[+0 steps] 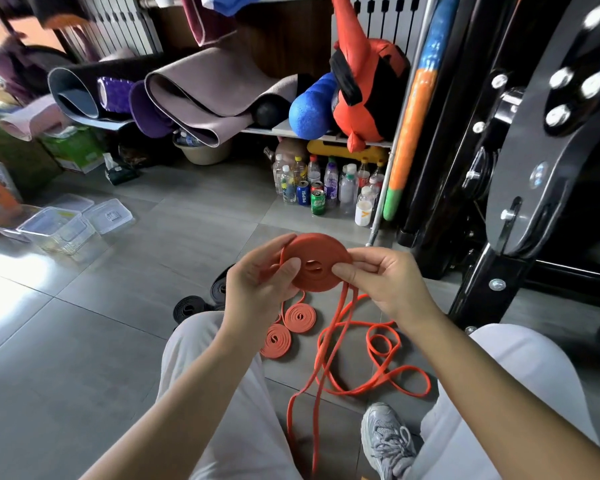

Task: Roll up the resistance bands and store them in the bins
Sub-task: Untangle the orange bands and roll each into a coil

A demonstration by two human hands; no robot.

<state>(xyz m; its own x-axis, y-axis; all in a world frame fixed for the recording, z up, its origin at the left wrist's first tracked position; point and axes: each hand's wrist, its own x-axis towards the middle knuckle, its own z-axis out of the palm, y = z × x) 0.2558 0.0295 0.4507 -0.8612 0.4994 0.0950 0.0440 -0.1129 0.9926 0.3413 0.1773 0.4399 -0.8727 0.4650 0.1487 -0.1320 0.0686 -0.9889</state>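
Both hands hold a flat coil of orange resistance band [315,252] above the floor. My left hand [257,282] grips its left side, thumb on top. My right hand [385,278] pinches its right edge. The band's loose tail [371,375] hangs from the coil and lies in loops on the floor between my knees. Two small rolled orange bands [288,327] lie on the tiles below the coil. Two rolled black bands [191,308] lie to their left, one partly hidden behind my left hand. Clear plastic bins [59,228] stand at the left.
A shelf with rolled yoga mats [187,95] and a blue foam roller [310,105] runs along the back. Bottles and cans [326,188] stand under it. A black weight machine [520,168] fills the right. My grey shoe [388,441] rests near the tail.
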